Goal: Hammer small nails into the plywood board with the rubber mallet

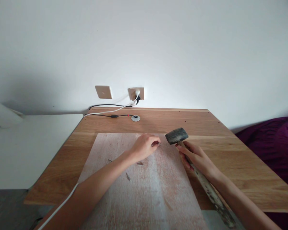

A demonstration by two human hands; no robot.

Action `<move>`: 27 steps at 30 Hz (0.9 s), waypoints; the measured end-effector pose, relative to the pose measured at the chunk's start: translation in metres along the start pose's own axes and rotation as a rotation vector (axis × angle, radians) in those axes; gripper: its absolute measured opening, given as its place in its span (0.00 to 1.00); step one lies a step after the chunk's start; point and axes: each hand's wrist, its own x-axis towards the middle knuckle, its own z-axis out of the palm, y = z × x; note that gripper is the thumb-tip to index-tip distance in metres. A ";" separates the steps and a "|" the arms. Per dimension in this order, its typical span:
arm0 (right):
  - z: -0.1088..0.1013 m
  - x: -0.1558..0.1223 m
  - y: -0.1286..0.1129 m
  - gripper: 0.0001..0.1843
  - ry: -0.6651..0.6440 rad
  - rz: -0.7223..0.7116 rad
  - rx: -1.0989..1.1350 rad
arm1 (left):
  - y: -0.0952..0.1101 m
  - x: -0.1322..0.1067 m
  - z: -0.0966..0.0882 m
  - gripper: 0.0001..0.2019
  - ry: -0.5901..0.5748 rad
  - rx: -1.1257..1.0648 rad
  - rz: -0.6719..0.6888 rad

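Observation:
My right hand (194,156) grips a hammer (177,136) with a dark, blocky head and a long, worn handle, held close below the head. The head hovers near the board's right edge. Over the upper part of the pale, scuffed board (144,198), my left hand (146,145) is closed, thumb and fingertips pinching a small nail (159,143) against or just above the surface. Loose nails lie on the board, one nail (128,176) below my left forearm and another nail (140,164) beside the wrist. A row of several small dark dots (123,144) runs left of my left hand.
The board rests on a wooden table (230,159). Behind it are a wall socket (136,93) with plugs, cables (105,112) and a round cable grommet (135,118). A white surface (33,150) adjoins at left. Purple fabric (266,143) is at right.

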 end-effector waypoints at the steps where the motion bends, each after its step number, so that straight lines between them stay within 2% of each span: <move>1: 0.001 0.000 0.000 0.25 -0.001 0.001 -0.001 | 0.000 0.000 0.000 0.09 -0.002 0.004 0.002; 9: 0.007 -0.003 0.008 0.26 0.025 0.050 0.015 | 0.003 -0.001 0.003 0.07 -0.005 0.076 0.051; 17: 0.003 -0.009 -0.011 0.30 -0.010 0.037 0.008 | 0.003 0.002 0.009 0.09 0.048 -0.026 -0.002; 22: -0.002 -0.013 -0.022 0.24 -0.041 -0.010 -0.174 | 0.002 0.002 0.010 0.20 0.104 -0.120 -0.070; 27: 0.004 -0.017 -0.033 0.22 -0.049 -0.005 -0.375 | -0.001 0.001 0.010 0.18 0.108 -0.147 -0.057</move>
